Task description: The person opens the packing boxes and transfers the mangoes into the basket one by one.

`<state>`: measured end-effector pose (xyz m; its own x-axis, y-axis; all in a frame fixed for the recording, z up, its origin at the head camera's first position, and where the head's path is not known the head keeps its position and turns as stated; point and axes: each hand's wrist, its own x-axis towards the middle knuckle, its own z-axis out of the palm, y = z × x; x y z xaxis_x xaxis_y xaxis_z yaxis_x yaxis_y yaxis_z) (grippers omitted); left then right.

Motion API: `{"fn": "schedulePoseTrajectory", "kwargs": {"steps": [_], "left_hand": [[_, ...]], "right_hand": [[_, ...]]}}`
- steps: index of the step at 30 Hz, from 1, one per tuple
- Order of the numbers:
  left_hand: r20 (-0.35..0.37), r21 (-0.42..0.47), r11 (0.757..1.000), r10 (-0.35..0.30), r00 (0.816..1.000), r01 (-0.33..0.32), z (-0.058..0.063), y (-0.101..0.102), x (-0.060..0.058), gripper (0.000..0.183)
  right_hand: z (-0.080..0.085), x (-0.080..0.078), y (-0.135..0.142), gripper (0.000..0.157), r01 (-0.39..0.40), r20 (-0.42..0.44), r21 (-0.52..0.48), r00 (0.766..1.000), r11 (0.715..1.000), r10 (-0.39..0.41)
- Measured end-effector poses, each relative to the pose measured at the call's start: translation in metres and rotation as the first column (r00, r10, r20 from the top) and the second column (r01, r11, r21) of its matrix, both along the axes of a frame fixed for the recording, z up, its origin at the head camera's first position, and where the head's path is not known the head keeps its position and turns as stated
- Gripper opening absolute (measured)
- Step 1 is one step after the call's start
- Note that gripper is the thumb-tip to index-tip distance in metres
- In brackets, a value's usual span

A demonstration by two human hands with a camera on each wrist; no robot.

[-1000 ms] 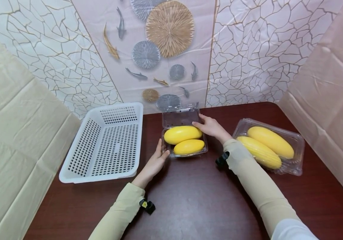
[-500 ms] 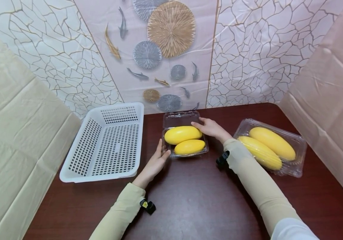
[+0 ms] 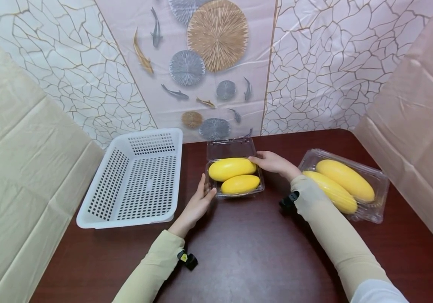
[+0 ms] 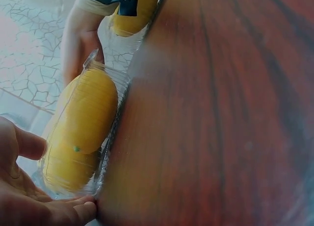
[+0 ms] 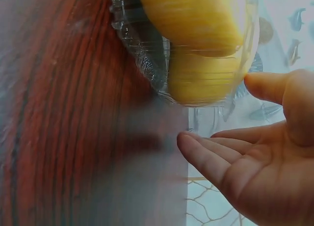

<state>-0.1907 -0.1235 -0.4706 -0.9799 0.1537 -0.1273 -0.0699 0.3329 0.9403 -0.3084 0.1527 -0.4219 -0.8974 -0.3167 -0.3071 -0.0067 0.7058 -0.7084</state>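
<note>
Two smooth yellow melons [image 3: 231, 169] lie side by side in a clear plastic clamshell container [image 3: 235, 195] at the back middle of the table. Its lid [image 3: 231, 148] leans back, unfolded, toward the wall. My left hand [image 3: 195, 209] holds the container's near left corner; in the left wrist view the thumb [image 4: 30, 143] is at the rim and the fingers [image 4: 73, 211] are at the lower edge. My right hand [image 3: 275, 163] is at the right side, its thumb [image 5: 265, 86] by the rim. The other fingers [image 5: 201, 155] stretch below, apart from the plastic in the right wrist view.
A white perforated basket [image 3: 127, 222] stands on the left of the dark red table [image 3: 246, 252]. To the right, another clear container [image 3: 381, 185] holds two yellow melons [image 3: 345, 180], partly behind my right sleeve. A patterned cloth wall [image 3: 307, 84] rises behind the table.
The lid has dropped lower toward the back. My right hand has shifted slightly right, off the lid's hinge side. My left hand stays at the same corner.
</note>
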Motion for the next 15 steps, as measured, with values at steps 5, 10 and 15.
{"fn": "schedulePoseTrajectory", "kwargs": {"steps": [5,10,15], "left_hand": [[0.011,0.008,1.000,-0.004,1.000,0.004,0.001,0.000,-0.001,0.078],[0.004,-0.002,1.000,-0.008,1.000,0.008,0.000,0.000,-0.001,0.078],[0.002,-0.004,1.000,-0.006,1.000,0.006,-0.001,0.000,-0.001,0.078]], "right_hand": [[0.003,0.007,0.003,0.075,-0.043,0.012,0.020,0.999,0.999,0.043],[0.003,0.014,0.001,0.073,-0.063,0.016,-0.001,0.998,0.998,0.063],[-0.004,0.020,-0.003,0.075,-0.052,-0.016,-0.004,0.999,0.999,0.052]]}}
